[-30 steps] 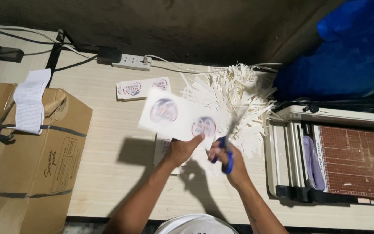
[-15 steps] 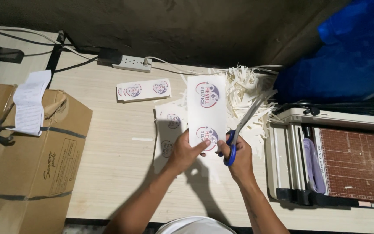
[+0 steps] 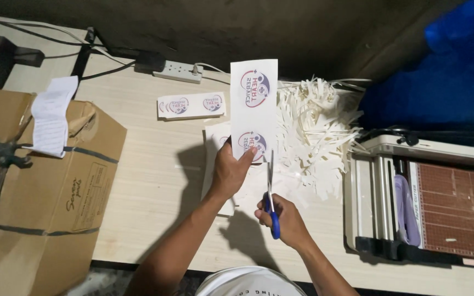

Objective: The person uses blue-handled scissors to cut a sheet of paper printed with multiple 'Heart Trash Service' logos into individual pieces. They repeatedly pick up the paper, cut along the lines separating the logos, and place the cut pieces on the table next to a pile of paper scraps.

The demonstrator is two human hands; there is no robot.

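My left hand [image 3: 231, 171] grips the lower end of a white paper strip [image 3: 254, 104] printed with two round red-and-blue logos, holding it upright above the table. My right hand [image 3: 281, 216] holds blue-handled scissors [image 3: 270, 194], blades pointing up along the strip's lower right edge. Under the strip lies another printed sheet [image 3: 215, 143] on the wooden table [image 3: 154, 181].
A pile of white paper offcuts [image 3: 314, 131] lies right of the strip. A cut strip of logos [image 3: 191, 104] rests near a power strip [image 3: 178, 71]. A cardboard box [image 3: 34, 186] stands at left, a paper trimmer [image 3: 429, 203] at right.
The printed strip has turned from lying slanted to standing straight up. The scissors swung from angled right to vertical beside it, and my hands moved slightly closer to me.
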